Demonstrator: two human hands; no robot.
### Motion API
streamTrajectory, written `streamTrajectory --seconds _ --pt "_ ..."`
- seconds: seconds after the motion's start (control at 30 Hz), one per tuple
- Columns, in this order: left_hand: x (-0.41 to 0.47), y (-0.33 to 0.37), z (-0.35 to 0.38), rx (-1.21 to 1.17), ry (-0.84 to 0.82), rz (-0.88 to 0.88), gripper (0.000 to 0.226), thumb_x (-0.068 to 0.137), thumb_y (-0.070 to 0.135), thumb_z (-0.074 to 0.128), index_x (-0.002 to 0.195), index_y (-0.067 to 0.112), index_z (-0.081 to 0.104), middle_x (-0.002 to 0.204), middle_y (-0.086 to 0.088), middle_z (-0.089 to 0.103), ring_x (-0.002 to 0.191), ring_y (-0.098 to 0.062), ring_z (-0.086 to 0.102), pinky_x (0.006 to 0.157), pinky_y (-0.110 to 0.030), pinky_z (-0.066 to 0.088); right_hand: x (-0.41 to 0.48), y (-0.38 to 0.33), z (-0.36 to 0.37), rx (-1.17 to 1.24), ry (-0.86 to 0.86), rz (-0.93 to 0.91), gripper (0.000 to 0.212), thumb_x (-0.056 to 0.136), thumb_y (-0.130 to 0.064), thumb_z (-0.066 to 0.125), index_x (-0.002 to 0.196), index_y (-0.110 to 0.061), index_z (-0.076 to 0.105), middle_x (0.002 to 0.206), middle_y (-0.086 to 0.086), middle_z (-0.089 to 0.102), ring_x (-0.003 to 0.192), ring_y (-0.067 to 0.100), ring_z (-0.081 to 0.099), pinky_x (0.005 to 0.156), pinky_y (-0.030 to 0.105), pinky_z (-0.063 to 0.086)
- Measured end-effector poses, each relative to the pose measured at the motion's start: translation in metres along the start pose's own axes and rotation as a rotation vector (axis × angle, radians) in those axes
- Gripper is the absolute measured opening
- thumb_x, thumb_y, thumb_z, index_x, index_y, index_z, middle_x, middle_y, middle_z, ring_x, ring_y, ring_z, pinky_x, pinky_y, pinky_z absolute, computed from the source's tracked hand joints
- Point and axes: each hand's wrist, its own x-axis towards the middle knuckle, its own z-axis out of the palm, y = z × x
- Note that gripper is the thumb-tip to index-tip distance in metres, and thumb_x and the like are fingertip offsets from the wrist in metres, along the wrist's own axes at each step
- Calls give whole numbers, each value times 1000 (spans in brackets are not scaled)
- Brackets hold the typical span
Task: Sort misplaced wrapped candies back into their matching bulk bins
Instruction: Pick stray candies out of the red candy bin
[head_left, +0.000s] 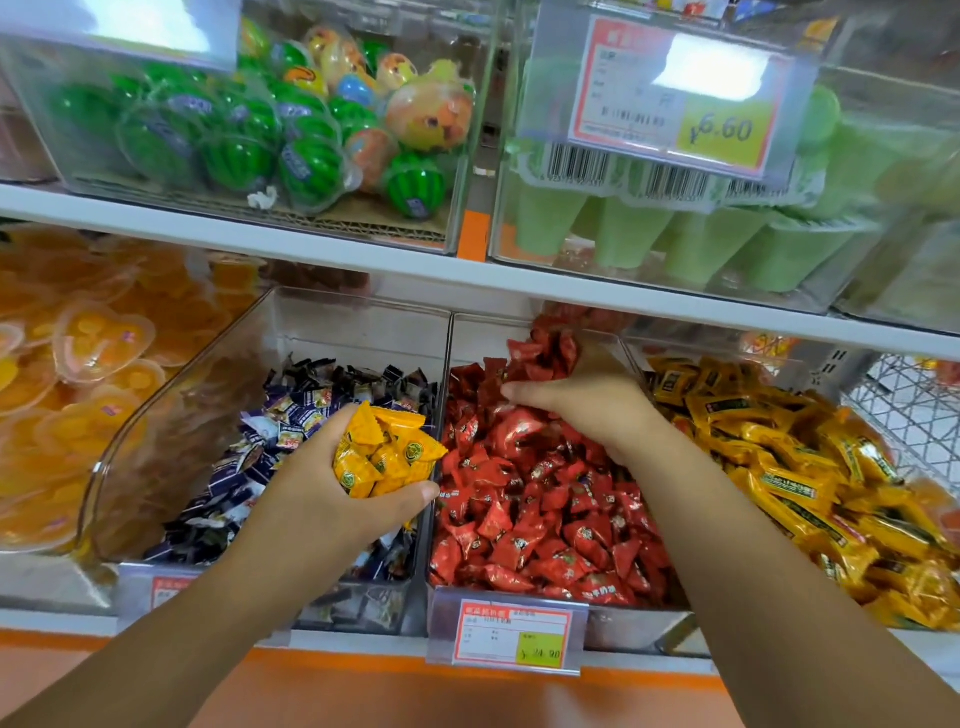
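Note:
Three clear bulk bins stand side by side on the lower shelf. The left bin (358, 332) holds dark purple wrapped candies (244, 488), the middle bin (491, 332) red wrapped candies (545, 509), and the right one yellow wrapped candies (810, 483). My left hand (322, 493) hovers over the purple bin near its right wall and grips a bunch of yellow wrapped candies (384, 452). My right hand (587, 395) is deep in the red bin, holding several red candies (545, 353) against the back.
Orange jelly cups (78, 374) fill the bin at far left. Above the white shelf edge (311, 249) sit bins of watermelon-shaped jellies (249, 150) and green jelly cups (701, 244). Price tags (511, 636) hang at the bin fronts. A wire basket (914, 405) is at far right.

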Motion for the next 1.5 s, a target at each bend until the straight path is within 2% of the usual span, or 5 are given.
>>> streamTrajectory --seconds 0.27,0.47,0.73,1.2,1.5 --pt "0 1 -1 -30 -26 13 40 71 29 79 104 38 59 88 24 71 76 4 68 77 -24 52 2 -9 -18 94 -307 56 50 86 -36 69 132 -40 50 137 -5 49 123 15 48 99 42 46" --pt "0 0 0 -30 -20 25 34 72 25 80 100 32 61 85 18 73 71 -1 68 62 -12 47 -12 5 -15 -1047 -497 159 39 99 -19 46 137 -11 50 139 9 51 123 24 50 100 29 41" --pt "-1 -2 1 -25 1 33 43 72 28 80 109 34 58 88 25 70 74 4 67 61 -8 44 -6 47 33 -786 -369 410 88 89 -9 55 153 -31 -1 157 17 -6 134 39 37 102 37 44" --pt "0 -2 1 -31 20 51 53 71 32 81 118 34 56 89 27 69 76 8 66 64 -10 44 -14 39 12 -9 -24 164 39 74 12 63 94 -21 60 73 4 59 47 12 48 40 20 35" --pt "-1 1 1 -64 -18 74 39 74 23 79 99 41 56 83 35 66 72 12 64 54 -2 44 -11 -7 -17 81 -530 24 68 72 -24 82 127 -43 49 123 -16 52 105 19 65 80 39 59"
